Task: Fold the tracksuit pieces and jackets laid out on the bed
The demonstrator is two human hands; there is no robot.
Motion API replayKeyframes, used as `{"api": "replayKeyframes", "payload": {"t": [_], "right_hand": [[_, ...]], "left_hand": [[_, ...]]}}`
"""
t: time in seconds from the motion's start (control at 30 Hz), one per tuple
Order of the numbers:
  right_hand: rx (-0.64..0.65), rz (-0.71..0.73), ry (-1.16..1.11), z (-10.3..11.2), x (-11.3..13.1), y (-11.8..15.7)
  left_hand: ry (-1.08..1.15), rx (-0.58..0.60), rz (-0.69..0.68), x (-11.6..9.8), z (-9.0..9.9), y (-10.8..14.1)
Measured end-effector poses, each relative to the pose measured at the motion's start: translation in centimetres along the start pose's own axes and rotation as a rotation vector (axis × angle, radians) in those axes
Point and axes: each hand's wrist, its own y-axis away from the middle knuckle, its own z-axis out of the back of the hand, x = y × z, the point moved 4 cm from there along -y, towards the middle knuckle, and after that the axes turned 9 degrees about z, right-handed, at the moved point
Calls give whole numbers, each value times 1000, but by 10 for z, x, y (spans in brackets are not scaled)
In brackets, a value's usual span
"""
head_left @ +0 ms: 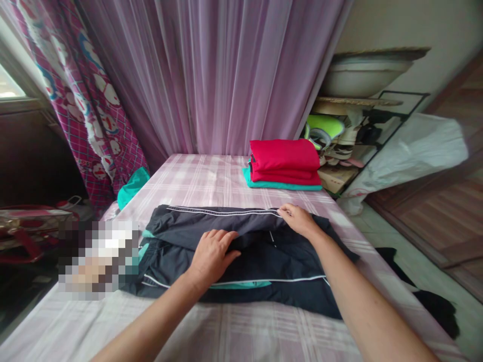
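Observation:
A dark sports garment (245,251) with white piping and teal lining lies folded across the bed or table top in front of me. Gathered elastic shows at its left end. My left hand (213,255) rests on the middle of the fabric, palm down, thumb apart from the fingers. Farther up and to the right, my right hand (297,219) pinches the far edge along the white piping. Behind the garment sits a stack of folded clothes, a red one (285,161) on top of a teal one (264,184).
A checked pink-and-white cloth (204,176) covers the surface. Purple curtains (226,75) hang behind it. To the right stands a rack (403,113) with shoes and a large basin (368,75). Teal fabric (133,187) lies at the left edge, near a pixelated patch.

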Motion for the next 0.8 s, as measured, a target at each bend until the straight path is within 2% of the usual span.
{"api": "replayKeyframes", "payload": {"t": [0.1,0.17,0.3,0.4,0.57,0.67,0.73,0.8], "right_hand": [[-28,49,-98,6,3,-10],[-67,78,-174,13,4,-16],[-107,109,-298,20,2,-22],[-65,124,-349,15,0,-18],[-65,102,-355,15,-9,-1],[-28,106,-343,20,-18,14],[49,85,-309,20,-24,24],[116,43,-255,18,-27,31]], "left_hand": [[-2,-38,15,-6,-2,-8],[-18,-104,-60,-5,2,-10],[-81,-324,-264,1,12,4],[-98,-349,-389,-1,8,16],[119,-270,-337,-19,-8,19],[251,-77,-305,-28,-20,20],[310,74,-267,-28,-26,22],[366,173,-231,-25,-27,24]]}}
